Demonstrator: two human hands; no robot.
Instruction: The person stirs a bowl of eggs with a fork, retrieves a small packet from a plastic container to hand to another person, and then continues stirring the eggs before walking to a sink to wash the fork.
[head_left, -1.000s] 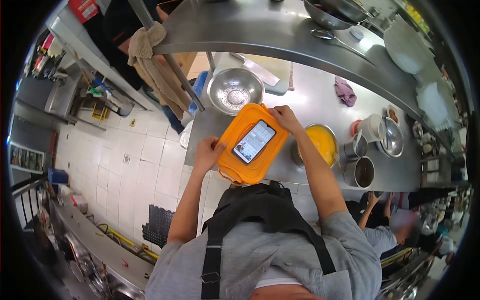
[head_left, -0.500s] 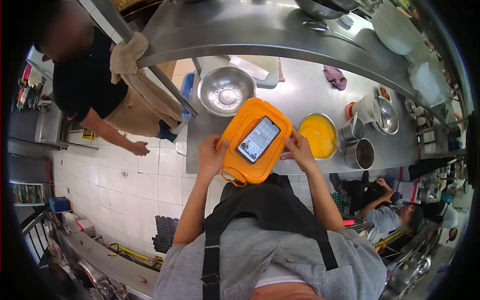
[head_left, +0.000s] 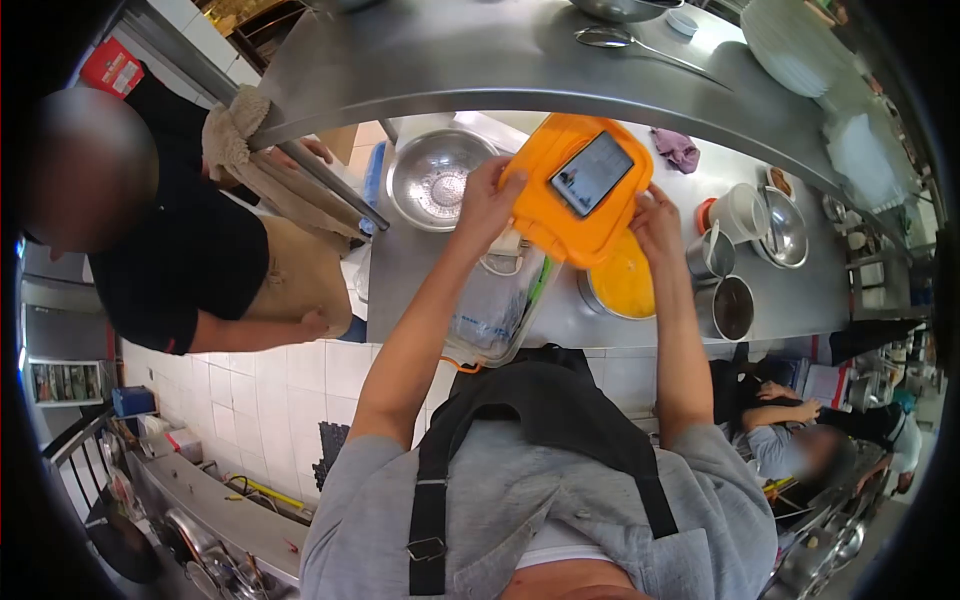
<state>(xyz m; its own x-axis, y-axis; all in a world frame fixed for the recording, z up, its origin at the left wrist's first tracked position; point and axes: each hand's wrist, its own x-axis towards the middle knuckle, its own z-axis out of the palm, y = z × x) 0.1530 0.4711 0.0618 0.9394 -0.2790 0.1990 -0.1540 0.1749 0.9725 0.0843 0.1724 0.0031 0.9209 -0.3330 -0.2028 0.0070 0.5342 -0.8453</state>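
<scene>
Both hands grip an orange lid (head_left: 545, 205), tilted and raised over the steel table. My left hand (head_left: 489, 205) is closed on its left edge, and my right hand (head_left: 657, 232) pinches its right edge. A smartphone (head_left: 592, 174) with a lit screen lies on the lid. Below my left forearm sits a clear plastic container (head_left: 487, 325), its top uncovered and plastic-like material showing inside. The lid partly covers a steel bowl of yellow liquid (head_left: 625, 280) close to my right hand.
An empty steel bowl (head_left: 432, 190) is at the table's left. Pots (head_left: 733, 308), a white tub (head_left: 741, 212) and a purple cloth (head_left: 676, 150) are at the right. A steel shelf (head_left: 430, 70) overhangs the table. A co-worker (head_left: 190, 250) stands at the left.
The orange lid has come up and away from the container, moving forward and right with the phone on it. The clear container now shows. The co-worker at left has moved closer.
</scene>
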